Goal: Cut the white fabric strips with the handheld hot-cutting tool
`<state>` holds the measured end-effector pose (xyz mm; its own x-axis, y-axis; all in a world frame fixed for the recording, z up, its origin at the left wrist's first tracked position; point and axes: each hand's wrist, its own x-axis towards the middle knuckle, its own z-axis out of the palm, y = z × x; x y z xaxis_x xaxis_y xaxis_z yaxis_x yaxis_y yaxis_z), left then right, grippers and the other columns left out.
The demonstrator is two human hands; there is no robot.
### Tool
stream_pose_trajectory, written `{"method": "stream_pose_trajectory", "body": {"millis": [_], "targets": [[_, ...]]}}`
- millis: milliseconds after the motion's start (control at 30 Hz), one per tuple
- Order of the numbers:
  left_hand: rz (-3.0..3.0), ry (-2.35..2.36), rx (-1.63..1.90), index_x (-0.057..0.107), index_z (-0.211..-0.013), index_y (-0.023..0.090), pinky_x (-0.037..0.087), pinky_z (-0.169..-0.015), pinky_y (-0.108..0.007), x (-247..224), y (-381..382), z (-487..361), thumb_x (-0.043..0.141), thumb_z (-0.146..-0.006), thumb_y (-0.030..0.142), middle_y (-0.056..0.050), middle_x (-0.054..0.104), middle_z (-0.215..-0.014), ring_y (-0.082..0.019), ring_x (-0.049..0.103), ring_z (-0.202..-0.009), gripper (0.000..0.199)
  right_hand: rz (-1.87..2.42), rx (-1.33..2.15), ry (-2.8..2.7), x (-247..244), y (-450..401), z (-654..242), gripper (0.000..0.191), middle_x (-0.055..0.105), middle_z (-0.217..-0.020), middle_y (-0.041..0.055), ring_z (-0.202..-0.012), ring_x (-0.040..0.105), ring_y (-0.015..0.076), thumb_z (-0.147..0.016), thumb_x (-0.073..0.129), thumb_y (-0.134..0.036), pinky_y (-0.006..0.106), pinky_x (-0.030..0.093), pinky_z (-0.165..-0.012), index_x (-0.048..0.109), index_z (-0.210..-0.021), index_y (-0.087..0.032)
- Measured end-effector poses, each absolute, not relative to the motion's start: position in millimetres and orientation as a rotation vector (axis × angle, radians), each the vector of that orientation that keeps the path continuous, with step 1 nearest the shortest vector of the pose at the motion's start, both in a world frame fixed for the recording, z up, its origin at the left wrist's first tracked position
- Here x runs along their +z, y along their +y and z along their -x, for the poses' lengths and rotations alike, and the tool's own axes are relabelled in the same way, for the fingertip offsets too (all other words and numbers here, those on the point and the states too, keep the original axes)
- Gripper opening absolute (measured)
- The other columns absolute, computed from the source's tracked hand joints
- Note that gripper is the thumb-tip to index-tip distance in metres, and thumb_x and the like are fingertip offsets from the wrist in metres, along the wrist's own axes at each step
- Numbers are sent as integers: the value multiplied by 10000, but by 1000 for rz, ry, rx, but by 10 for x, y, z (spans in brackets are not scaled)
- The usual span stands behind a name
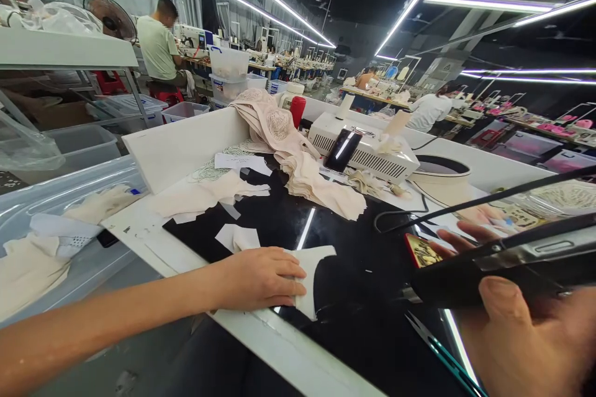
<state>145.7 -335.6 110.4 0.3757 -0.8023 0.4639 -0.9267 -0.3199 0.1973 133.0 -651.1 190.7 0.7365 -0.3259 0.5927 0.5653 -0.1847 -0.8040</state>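
My left hand [265, 278] lies palm down over a cream fabric piece [314, 270], its fingers resting on the fabric against the glossy black work surface [354, 322]. The thumb is hidden. On the right, my right hand [507, 316] is wrapped round a black handheld tool [512, 267] with a metal strip along its side and a small metal tip pointing left; its exact kind is unclear. The thumb is on the near side, the blurred fingers on the far side. Below it lie teal-handled tweezers [440, 347]. A small fabric scrap [244, 239] sits beyond my left hand.
Stacked cream fabric pieces [321, 183] trail over the back of the table. A white vented machine [363, 146] stands there with a dark phone [343, 150] leaning on it. A black cable [465, 201] crosses at right, near a red tin [419, 251]. Plastic bins [84, 223] stand at left.
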Motion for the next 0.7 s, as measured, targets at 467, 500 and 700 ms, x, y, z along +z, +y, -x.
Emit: {"method": "stream_pose_trajectory", "body": {"millis": [467,500,700], "targets": [[-2258,-1557,418,674,-948,162,562,-932,-314,1144,-3685,-1348,795,-961,322,-42,726,-1002,-188,666,-940,201,1342,-656,-308,1912,-5954,-1223,573,686,-830,-20,-558,638,175,-824,882,-392,346,595,-533,609,-1314,-275],[-2252,-1562,429,665,-918,166,563,-921,-312,1129,-3707,-1349,764,-978,292,-40,722,-982,-185,663,-919,171,1310,-634,-321,1901,-5900,-1186,574,677,-809,-25,-549,628,170,-824,888,-414,335,590,-512,600,-1301,-272],[-2145,-1405,357,678,-906,165,547,-900,-295,1102,-3739,-1350,611,-1037,165,-41,738,-946,-180,672,-923,147,1203,-562,-374,1868,-5649,-1051,566,639,-775,-47,-526,603,157,-858,871,-448,291,563,-453,539,-1286,-285]]}}
